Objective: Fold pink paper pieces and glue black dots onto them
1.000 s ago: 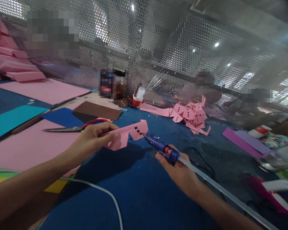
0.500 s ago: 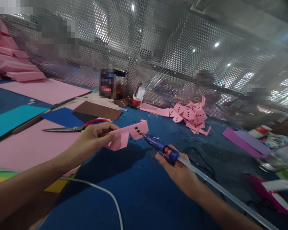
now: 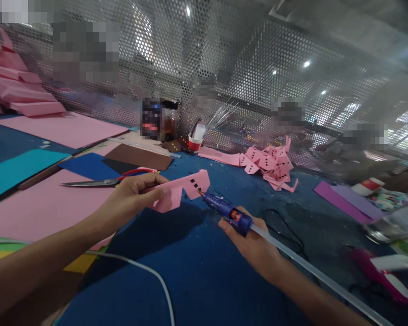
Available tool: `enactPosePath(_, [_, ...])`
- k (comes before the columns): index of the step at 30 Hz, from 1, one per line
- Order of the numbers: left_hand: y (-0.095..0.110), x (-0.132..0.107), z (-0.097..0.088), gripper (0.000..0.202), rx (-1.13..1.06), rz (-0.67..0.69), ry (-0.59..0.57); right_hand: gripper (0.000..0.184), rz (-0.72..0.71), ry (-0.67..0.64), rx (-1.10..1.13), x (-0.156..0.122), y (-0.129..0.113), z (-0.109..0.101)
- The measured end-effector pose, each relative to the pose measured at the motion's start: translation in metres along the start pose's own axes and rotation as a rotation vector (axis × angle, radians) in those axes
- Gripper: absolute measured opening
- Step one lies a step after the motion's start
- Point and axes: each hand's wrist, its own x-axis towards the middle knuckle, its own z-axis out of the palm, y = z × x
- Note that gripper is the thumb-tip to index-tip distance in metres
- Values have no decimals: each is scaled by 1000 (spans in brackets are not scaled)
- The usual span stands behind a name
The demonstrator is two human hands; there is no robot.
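Between the thumb and fingers of my left hand (image 3: 143,190) is a folded pink paper cutout (image 3: 170,195), held above the table. Small black squares run in a row down its right-hand flap. My right hand (image 3: 248,235) is wrapped round a blue glue gun (image 3: 226,209), and a long clear glue stick (image 3: 302,258) trails from its back end. The gun's nozzle meets the lower edge of the flap, by the lowest black square; whether it touches I cannot tell. Just behind my left hand lie scissors (image 3: 95,183) with red handles.
A heap of similar pink cutouts (image 3: 270,163) lies at the back of the blue table (image 3: 149,271). Left are pink sheets (image 3: 54,201) and a brown sheet (image 3: 139,156). A red-and-white cup (image 3: 195,144) stands by the mesh partition (image 3: 177,54). A white cable (image 3: 149,269) crosses the front.
The glue gun has shifted slightly left and down along the flap. One more black square now shows at the lower end of the row. My left hand is almost still.
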Motion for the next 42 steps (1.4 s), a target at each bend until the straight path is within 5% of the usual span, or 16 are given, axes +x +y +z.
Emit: enactPosePath(42, [1, -2, -1, 23, -24, -32, -26, 34, 57, 13, -5, 0, 7, 0])
